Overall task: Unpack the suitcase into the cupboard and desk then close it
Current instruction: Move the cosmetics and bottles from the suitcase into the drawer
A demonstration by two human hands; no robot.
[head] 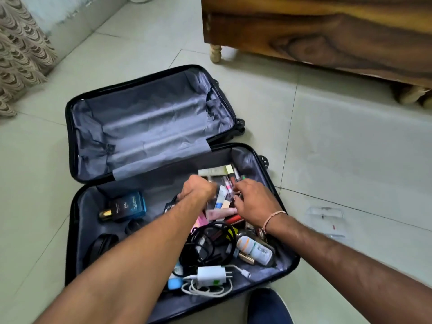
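A black suitcase (pixel 74 230) lies open flat on the floor, its far half (pixel 152 118) holding nothing but grey lining. The near half holds a blue perfume box (pixel 138 204), a dark bottle (pixel 114 210), tangled black cables (pixel 210 246), a white charger (pixel 211 274), a white lotion bottle (pixel 254 250) and a heap of small cosmetic tubes (pixel 222 202). My left hand (pixel 198 189) and my right hand (pixel 250 199) both reach into that heap, fingers curled among the tubes. Motion blur hides exactly what each hand grips.
A wooden bed or cabinet (pixel 327 31) on turned legs stands at the back right. A patterned curtain (pixel 21 50) hangs at the left. A clear plastic pouch (pixel 327 218) lies on the tiled floor right of the suitcase. My knee (pixel 268 307) is at the bottom.
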